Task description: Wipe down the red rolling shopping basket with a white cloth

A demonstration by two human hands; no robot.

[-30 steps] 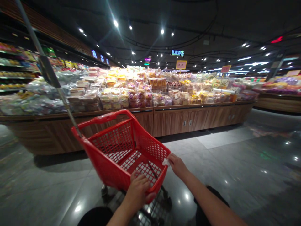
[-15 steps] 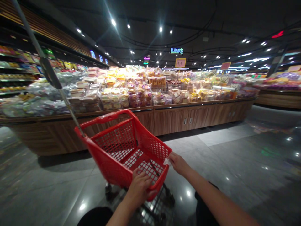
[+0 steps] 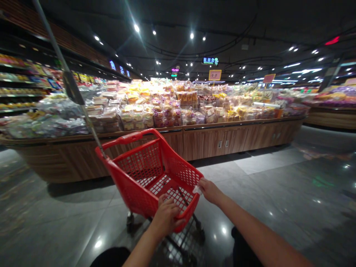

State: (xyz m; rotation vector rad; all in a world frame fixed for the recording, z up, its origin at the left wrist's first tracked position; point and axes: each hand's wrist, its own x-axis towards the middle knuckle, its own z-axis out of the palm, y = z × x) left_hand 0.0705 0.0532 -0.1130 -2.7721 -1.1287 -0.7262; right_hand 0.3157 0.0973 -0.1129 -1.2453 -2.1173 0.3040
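Observation:
A red plastic basket (image 3: 133, 187) rides on a wheeled cart frame in front of me, and nothing lies in it. My left hand (image 3: 166, 217) is wrapped over the basket's near rim. At the near right corner of the rim, my right hand (image 3: 209, 190) is closed, and a small white scrap (image 3: 197, 190) shows between its fingers. A thin grey pole (image 3: 69, 83) rises from the basket's far left corner.
A long wooden display counter (image 3: 211, 139) piled with packaged baked goods (image 3: 164, 105) stands ahead. Shelves of goods (image 3: 19, 79) line the left wall. Another wooden display (image 3: 330, 116) stands at the far right. Glossy grey floor tiles (image 3: 278, 185) spread to the right.
The basket and both hands have shifted slightly right in view and a little closer to the counter. Both grips are the same.

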